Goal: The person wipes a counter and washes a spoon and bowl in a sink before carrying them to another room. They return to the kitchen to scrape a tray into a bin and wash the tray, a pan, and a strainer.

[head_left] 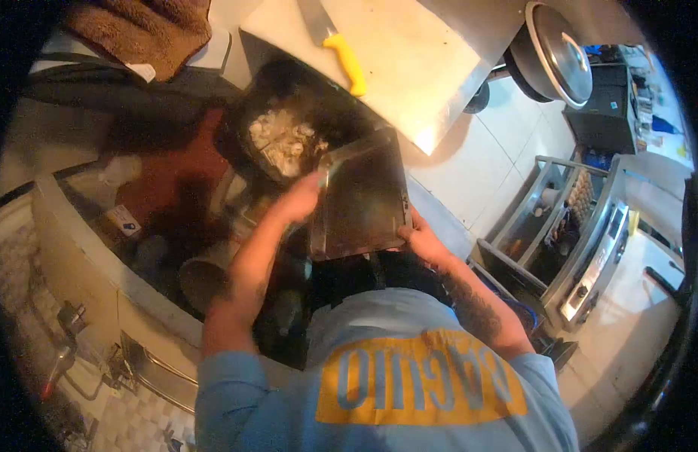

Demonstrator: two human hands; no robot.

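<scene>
A dark rectangular metal tray (pixel 364 197) is held in front of my body, its upper edge beside a black bin (pixel 232 132) with pale scraps (pixel 285 143) in it. My left hand (pixel 307 194) is closed on the tray's left side, near the bin's rim. With the thumb over the lower right edge, my right hand (pixel 420 235) grips the other side. The fingers under the tray are hidden. No contents can be made out in the dim tray.
Above the bin, a knife (pixel 345 64) with a yellow handle lies on a white cutting board (pixel 417 53). A lidded pot (pixel 549 56) stands at upper right. A brown towel (pixel 142 34) lies at upper left. Toward the right is a glass-topped unit (pixel 545 218) holding egg trays (pixel 580 192).
</scene>
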